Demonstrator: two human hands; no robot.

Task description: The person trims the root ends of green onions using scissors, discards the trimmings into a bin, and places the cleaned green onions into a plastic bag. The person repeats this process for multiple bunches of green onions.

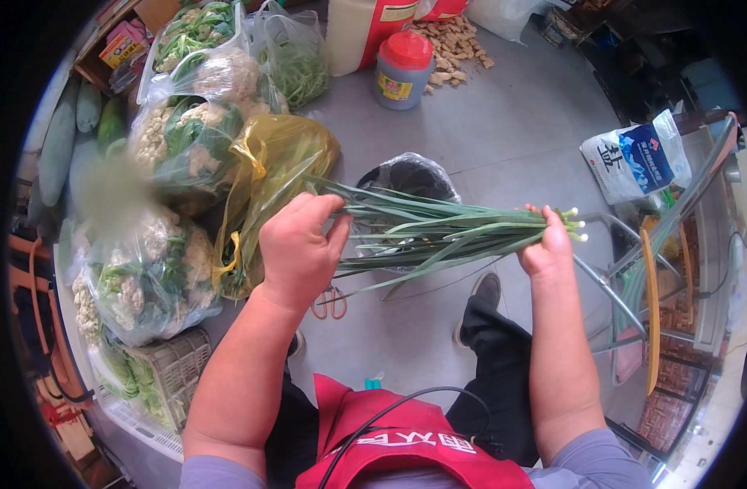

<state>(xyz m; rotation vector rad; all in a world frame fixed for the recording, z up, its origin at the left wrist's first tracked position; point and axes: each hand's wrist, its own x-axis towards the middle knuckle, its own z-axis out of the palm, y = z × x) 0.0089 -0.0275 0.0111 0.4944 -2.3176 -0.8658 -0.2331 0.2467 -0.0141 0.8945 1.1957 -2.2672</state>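
Note:
My right hand (547, 241) grips a bunch of long green scallion-like leaves (434, 223) near its base. Several white cut ends stick out past the fingers on the right. The leaves stretch left, above a black bin (413, 174) with a clear plastic liner. My left hand (303, 241) is at the leaf tips, fingers curled and thumb near the index finger. Whether it pinches any leaves is hidden. Beside it lies a yellow translucent plastic bag (288, 143) with long greens inside. On the floor below are scissors (329, 305) with orange-brown handles, partly hidden by my left arm.
Bagged cauliflowers (147, 269), a plastic crate (181, 367) and winter melons (58, 147) crowd the left. A red-lidded tub (402, 70) and ginger (456, 49) are at the back. At right stand a metal-framed folding chair (648, 312) and a printed white bag (636, 156).

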